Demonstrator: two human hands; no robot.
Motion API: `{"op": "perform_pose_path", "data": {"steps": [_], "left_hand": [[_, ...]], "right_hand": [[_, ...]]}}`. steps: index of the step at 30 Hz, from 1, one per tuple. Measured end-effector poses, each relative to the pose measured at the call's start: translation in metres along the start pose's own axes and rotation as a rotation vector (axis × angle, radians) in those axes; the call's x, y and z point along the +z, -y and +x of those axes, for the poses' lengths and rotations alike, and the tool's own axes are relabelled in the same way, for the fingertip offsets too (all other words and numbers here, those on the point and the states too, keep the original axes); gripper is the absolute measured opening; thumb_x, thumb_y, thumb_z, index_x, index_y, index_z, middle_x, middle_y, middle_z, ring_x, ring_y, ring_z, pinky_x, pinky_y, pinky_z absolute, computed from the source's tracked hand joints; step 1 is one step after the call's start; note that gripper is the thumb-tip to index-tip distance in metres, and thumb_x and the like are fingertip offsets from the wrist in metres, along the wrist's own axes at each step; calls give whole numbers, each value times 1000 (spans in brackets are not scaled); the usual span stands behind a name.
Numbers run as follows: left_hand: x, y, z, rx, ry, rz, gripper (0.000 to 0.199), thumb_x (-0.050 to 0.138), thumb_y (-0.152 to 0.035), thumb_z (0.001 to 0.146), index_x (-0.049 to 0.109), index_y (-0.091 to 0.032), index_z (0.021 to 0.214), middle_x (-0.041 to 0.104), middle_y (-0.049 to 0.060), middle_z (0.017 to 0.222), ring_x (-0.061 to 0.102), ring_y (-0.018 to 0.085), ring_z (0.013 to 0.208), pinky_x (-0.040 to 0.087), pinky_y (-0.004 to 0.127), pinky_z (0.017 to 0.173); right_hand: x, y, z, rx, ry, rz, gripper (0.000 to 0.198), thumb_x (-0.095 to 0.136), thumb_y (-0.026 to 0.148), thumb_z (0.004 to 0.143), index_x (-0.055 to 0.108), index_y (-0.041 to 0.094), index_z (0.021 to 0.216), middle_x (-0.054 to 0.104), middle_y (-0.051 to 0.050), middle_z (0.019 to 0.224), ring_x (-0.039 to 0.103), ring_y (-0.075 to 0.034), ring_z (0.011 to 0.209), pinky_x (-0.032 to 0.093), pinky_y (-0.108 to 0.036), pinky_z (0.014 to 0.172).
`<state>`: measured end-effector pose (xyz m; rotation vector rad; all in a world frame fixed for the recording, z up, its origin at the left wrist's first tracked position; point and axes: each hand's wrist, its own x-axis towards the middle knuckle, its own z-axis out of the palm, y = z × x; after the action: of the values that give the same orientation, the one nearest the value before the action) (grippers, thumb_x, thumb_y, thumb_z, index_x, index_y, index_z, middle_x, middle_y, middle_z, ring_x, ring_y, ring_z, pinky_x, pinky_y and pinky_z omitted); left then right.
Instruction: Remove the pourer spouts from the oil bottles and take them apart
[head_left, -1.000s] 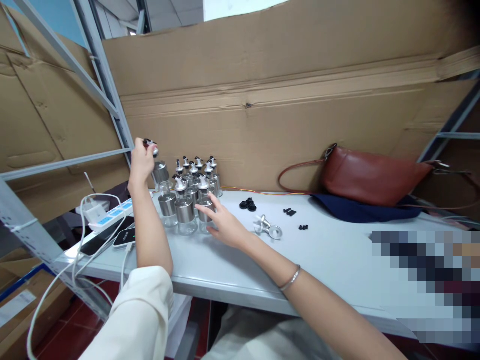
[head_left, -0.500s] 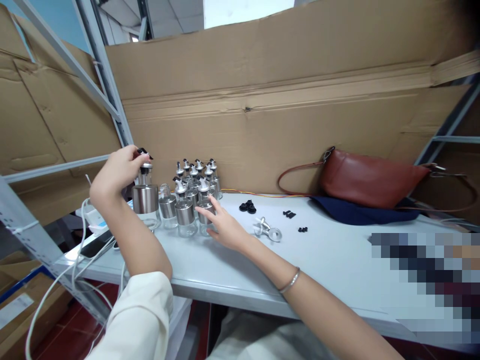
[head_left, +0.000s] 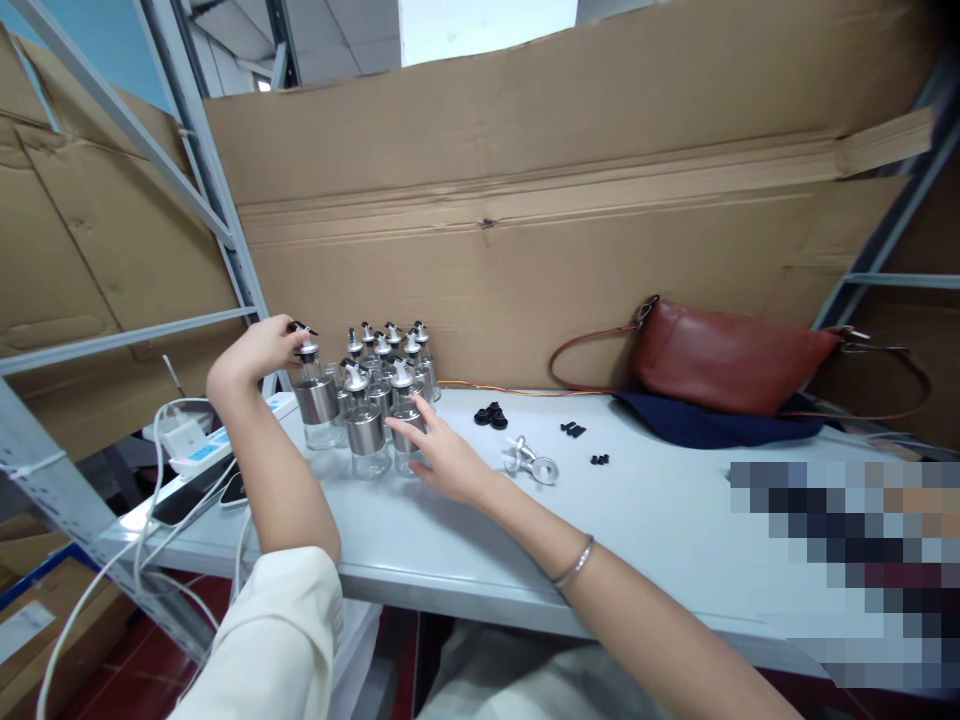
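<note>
At the left end of a group of glass bottles, my left hand pinches the black-and-silver pour spout of an oil bottle. That bottle has a steel band around its glass body and leans slightly, its base at the tabletop. My right hand has its fingers spread against the side of a front bottle with a spout; whether it presses on the glass I cannot tell. Beside it stands another spouted bottle. Behind these are several more bottles. One bottle at the left is mostly hidden behind the held one.
On the white table lie black round caps, silver spout parts and small black pieces. A brown bag rests on dark blue cloth at the right. A power strip with cables is at the left. Cardboard stands behind.
My left hand has moved the held bottle right and farther back, close against the group, where it now covers most of a bottle. My right hand has stayed at the front bottle.
</note>
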<state>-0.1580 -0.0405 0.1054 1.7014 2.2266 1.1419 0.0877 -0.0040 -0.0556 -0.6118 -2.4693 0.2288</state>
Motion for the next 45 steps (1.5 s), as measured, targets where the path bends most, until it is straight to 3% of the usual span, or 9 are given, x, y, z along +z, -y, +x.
{"op": "perform_pose_path", "data": {"steps": [9, 15, 17, 20, 24, 28, 32, 40, 45], "left_hand": [[25, 13, 26, -152, 92, -160, 9, 61, -12, 69, 52, -13, 70, 57, 2, 69, 61, 15, 62, 56, 31, 66], [30, 16, 31, -203, 150, -129, 18, 67, -26, 62, 54, -16, 68, 57, 1, 61, 61, 19, 63, 54, 30, 63], [23, 14, 29, -157, 125, -50, 24, 67, -36, 63, 58, -16, 72, 63, 4, 70, 64, 21, 71, 53, 30, 66], [12, 7, 21, 60, 104, 85, 41, 61, -53, 66, 63, -18, 87, 68, 7, 95, 64, 24, 91, 51, 30, 78], [8, -5, 10, 283, 285, 144, 58, 69, -55, 56, 63, -22, 103, 66, 4, 113, 58, 24, 110, 47, 26, 87], [19, -12, 16, 253, 389, 252, 53, 71, -48, 51, 67, -21, 96, 70, 2, 104, 61, 24, 101, 48, 25, 80], [27, -14, 25, 193, 389, 259, 45, 69, -40, 50, 69, -20, 91, 72, 1, 96, 63, 22, 92, 49, 23, 72], [14, -22, 3, 268, 372, 190, 53, 74, -37, 46, 67, -25, 97, 69, 1, 104, 61, 23, 101, 48, 21, 74], [22, -28, 10, 271, 374, 223, 25, 67, -35, 51, 64, -20, 70, 68, 0, 73, 61, 18, 74, 43, 22, 61]], "right_hand": [[1, -2, 0, -7, 6, -22, 70, 58, 6, 79, 35, 24, 142, 6, -20, 155, 35, -32, 134, 41, -44, 101], [1, -1, -1, 3, 9, -31, 70, 59, 7, 79, 34, 26, 142, 7, -19, 155, 44, -30, 127, 43, -45, 99], [1, 0, 0, 3, 11, -34, 70, 59, 7, 79, 34, 26, 142, 7, -19, 155, 43, -30, 128, 43, -45, 99], [1, -1, 0, 2, 9, -36, 69, 58, 7, 80, 34, 26, 142, 7, -18, 155, 40, -31, 131, 43, -45, 99], [3, -1, 0, -10, -4, -14, 69, 58, 6, 79, 35, 26, 142, 5, -17, 156, 37, -31, 134, 43, -45, 99], [3, -1, 1, -2, 7, 24, 70, 55, 3, 80, 34, 25, 143, -5, -18, 156, 39, -31, 133, 44, -43, 99], [0, -2, 1, 39, 69, 8, 70, 55, 2, 79, 35, 27, 142, -13, -18, 156, 51, -30, 123, 50, -40, 91], [-5, -2, 3, 48, 98, -60, 69, 55, 6, 81, 36, 31, 142, -11, -14, 157, 54, -30, 120, 53, -40, 88], [-3, -4, 3, 14, 91, -56, 71, 56, 5, 80, 34, 31, 143, -13, -12, 156, 45, -32, 129, 52, -40, 91]]}}
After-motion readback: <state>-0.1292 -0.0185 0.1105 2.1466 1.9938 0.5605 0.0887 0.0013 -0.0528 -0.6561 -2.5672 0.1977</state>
